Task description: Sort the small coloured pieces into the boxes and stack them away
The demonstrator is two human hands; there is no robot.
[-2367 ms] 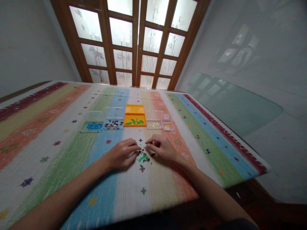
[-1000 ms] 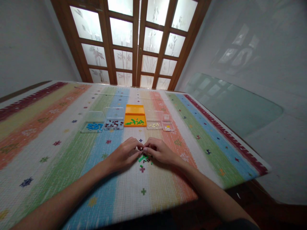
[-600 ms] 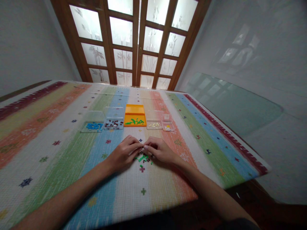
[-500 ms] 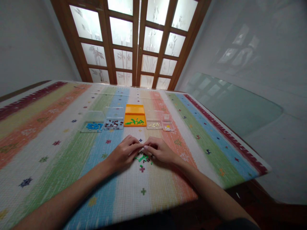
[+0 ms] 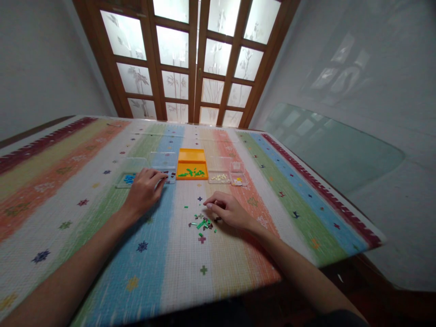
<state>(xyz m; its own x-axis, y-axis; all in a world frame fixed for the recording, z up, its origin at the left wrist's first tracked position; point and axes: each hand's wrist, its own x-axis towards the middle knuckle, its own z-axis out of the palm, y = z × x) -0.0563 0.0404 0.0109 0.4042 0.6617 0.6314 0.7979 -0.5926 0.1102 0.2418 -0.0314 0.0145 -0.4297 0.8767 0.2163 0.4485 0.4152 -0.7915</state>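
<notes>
Farthest left of the open orange plastic case (image 5: pixel 191 156) sits a clear plastic box (image 5: pixel 119 186) with small blue pieces (image 5: pixel 128 179). Next, your left hand (image 5: pixel 145 187) reaches over the clear box of dark brown pieces (image 5: pixel 173 175) just left of the case, fingertips drawn together; you cannot tell whether they pinch one. The case itself holds small green plastic pieces (image 5: pixel 191 173). In front of it lies a loose scatter of green and brown pieces (image 5: pixel 204 224). Right of that scatter, your right hand (image 5: pixel 230 211) curls, its grip unclear. Cream pieces (image 5: pixel 220 177) sit in a clear box just right of the case.
</notes>
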